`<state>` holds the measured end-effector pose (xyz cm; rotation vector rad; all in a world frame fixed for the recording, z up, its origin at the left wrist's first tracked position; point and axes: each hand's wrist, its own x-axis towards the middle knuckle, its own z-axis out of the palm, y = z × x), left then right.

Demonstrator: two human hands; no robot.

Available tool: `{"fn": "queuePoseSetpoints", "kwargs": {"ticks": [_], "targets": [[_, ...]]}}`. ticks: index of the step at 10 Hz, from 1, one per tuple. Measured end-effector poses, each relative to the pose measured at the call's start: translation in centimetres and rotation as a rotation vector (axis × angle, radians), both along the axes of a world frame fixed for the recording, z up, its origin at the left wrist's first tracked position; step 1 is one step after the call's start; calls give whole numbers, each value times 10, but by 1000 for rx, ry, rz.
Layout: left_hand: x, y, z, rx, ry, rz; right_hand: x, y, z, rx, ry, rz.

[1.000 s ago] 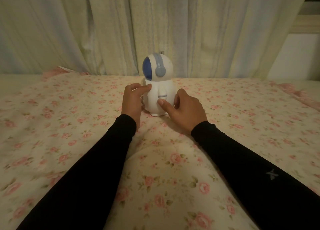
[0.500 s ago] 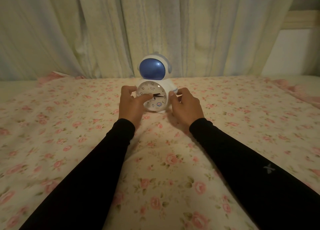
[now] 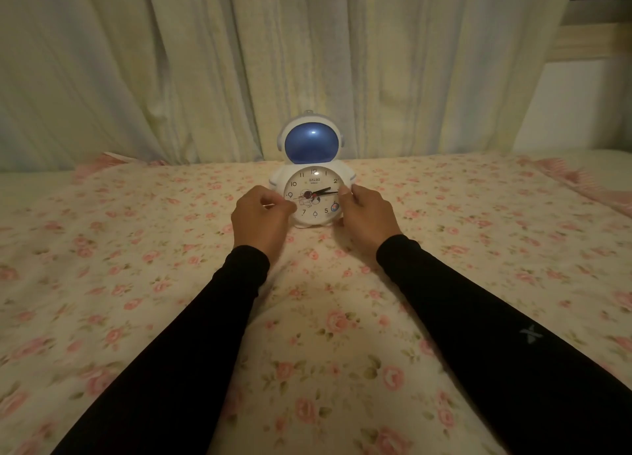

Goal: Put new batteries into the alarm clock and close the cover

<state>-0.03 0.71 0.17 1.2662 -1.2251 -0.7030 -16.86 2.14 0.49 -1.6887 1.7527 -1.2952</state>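
Floral bedspread (image 3: 342, 335), alarm clock (image 3: 313, 194) reading "SPACE"

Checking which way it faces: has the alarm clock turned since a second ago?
Yes. The alarm clock has rotated from side-on to dial-forward, facing away from the curtain, standing in the same place on the floral sheet.

White astronaut-shaped alarm clock (image 3: 313, 184) stands upright on bedspread, dial facing camera

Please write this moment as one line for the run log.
alarm clock: upright on floral bedsheet, dial facing camera | left hand: at its left side | right hand: touching its right side
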Motion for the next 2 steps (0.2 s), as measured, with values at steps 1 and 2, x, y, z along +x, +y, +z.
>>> {"fn": "queuePoseSetpoints", "kwargs": {"ticks": [1,2], "targets": [[4,-5,-2,19,-137,71,-7,1,2,-30,26,-23],[9,-4,-3,134,-293,94,-16,4,5,-25,225,-129]]}}
